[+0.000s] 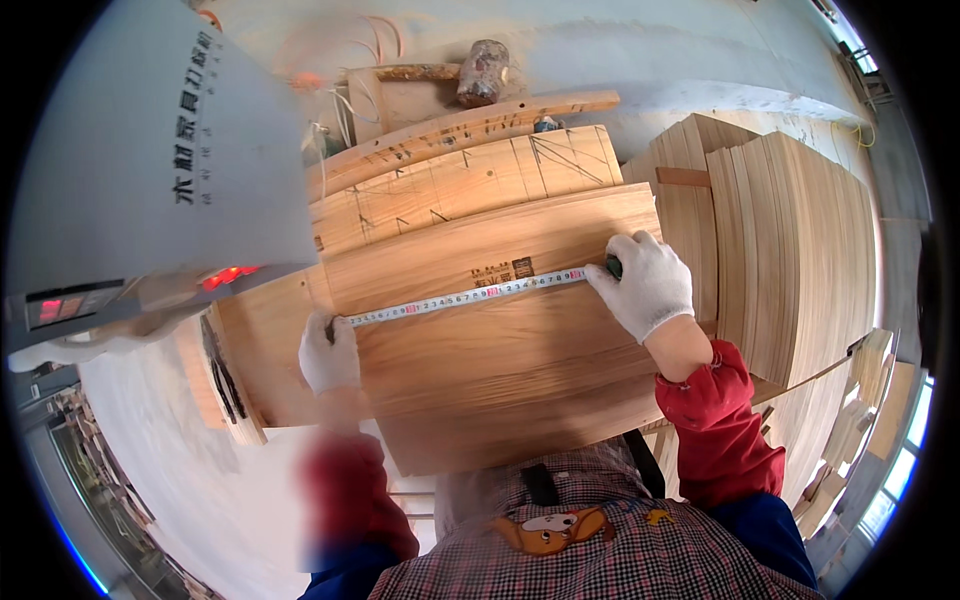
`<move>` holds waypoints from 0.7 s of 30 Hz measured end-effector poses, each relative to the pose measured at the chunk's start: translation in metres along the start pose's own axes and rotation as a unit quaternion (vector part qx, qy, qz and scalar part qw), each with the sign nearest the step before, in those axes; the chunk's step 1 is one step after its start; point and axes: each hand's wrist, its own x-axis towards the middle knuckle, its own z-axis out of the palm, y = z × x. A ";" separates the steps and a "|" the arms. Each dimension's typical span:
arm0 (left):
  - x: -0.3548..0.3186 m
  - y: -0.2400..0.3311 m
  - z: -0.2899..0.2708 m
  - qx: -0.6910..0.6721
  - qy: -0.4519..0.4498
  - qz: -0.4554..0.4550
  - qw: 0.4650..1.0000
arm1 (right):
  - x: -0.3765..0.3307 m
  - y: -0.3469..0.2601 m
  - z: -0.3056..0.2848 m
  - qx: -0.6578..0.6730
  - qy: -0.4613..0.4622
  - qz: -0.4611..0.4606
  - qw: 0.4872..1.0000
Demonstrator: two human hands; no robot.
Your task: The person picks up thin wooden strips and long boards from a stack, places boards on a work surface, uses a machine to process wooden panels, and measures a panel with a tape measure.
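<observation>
Tape measure (pixel 450 300) across board (pixel 500 360), stacked panels (pixel 810 260), windows (pixel 901 475)

My two forearms reach forward, my hands well apart, both in white gloves. My left hand (pixel 329 357) is the nearer to my body, its fingers pointing away from me and pinched together at the tips; the wrist behind it is blurred. My right hand (pixel 648 284) reaches farther out, back turned up, fingers curled in a grip, thumb stretched toward my left. A bare strip of right wrist (pixel 682 347) shows between its glove and the red sleeve (pixel 720 425).
</observation>
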 end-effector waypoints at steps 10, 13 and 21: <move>0.000 0.000 0.001 -0.037 -0.013 -0.011 0.999 | 0.012 -0.001 -0.005 -0.017 -0.042 0.001 0.999; 0.001 -0.003 0.002 -0.041 -0.008 0.004 0.999 | 0.013 -0.001 -0.005 -0.015 -0.044 0.002 0.999; 0.001 0.003 -0.001 -0.033 -0.022 -0.010 0.999 | 0.014 -0.001 -0.004 -0.020 -0.050 0.000 0.999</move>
